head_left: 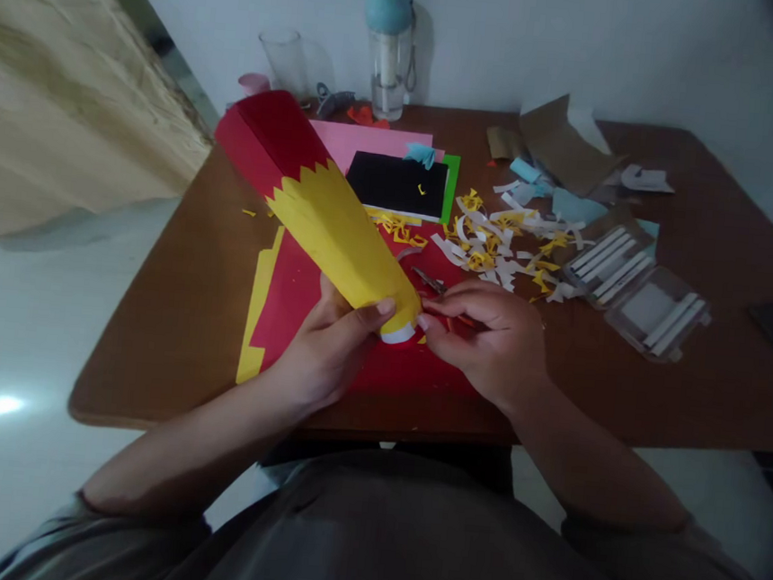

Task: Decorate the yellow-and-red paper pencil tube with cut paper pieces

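Observation:
My left hand [331, 344] grips the near end of a long paper tube [319, 203], yellow with a zigzag edge over a red far part, tilted up and away to the left. A white tip [400, 333] shows at the tube's near end. My right hand [487, 335] is closed in a pinch right at that tip, fingertips touching it. Under both hands lies a red paper sheet [291, 295] with a yellow sheet [259, 297] beneath it. Scissors [431, 281] lie on the red sheet just beyond my right hand.
The brown table [175, 308] carries a stack of pink, black and green paper [396, 182], several yellow and white paper scraps [499, 237], clear plastic cases [636, 289], cardboard [558, 143], a water bottle [388, 51] and a glass [283, 60] near the wall.

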`<state>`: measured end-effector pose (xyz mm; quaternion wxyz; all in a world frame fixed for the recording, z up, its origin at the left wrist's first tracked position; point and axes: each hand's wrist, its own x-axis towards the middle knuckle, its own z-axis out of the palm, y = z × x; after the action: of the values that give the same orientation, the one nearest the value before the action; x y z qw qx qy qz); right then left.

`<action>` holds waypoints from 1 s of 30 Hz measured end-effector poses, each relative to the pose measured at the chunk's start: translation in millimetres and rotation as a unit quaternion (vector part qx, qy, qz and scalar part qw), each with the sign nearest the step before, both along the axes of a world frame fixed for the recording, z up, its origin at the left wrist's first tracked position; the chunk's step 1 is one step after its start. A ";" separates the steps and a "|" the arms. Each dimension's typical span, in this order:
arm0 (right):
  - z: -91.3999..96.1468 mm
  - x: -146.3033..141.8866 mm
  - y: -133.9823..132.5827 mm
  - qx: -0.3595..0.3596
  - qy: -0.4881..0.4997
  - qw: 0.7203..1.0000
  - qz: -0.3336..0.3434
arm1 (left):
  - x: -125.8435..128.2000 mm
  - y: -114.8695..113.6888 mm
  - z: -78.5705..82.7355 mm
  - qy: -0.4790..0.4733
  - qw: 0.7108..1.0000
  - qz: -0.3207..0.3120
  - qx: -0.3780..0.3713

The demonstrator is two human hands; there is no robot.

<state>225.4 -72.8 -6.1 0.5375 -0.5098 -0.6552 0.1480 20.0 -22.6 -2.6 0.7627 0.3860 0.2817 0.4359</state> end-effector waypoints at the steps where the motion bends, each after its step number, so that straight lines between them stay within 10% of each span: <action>1: -0.4 0.5 0.0 0.000 0.001 1.000 0.000 | 0.4 0.0 0.2 0.000 1.000 0.000 -0.001; 16: -6.8 -4.2 -9.6 -0.062 0.207 0.976 0.007 | 3.2 -0.9 5.7 -0.058 0.998 0.024 -0.015; 25: -1.5 5.5 -7.9 0.099 -0.181 0.978 -0.022 | 5.7 -1.0 11.2 -0.056 0.996 0.065 -0.020; 30: 1.1 9.2 -6.7 -0.008 -0.091 0.993 0.073 | 5.6 3.1 9.5 -0.046 0.995 0.066 -0.062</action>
<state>234.6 -79.5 -5.0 0.4598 -0.4762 -0.7354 0.1449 25.6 -19.5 6.9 0.7670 0.2976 0.2978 0.4842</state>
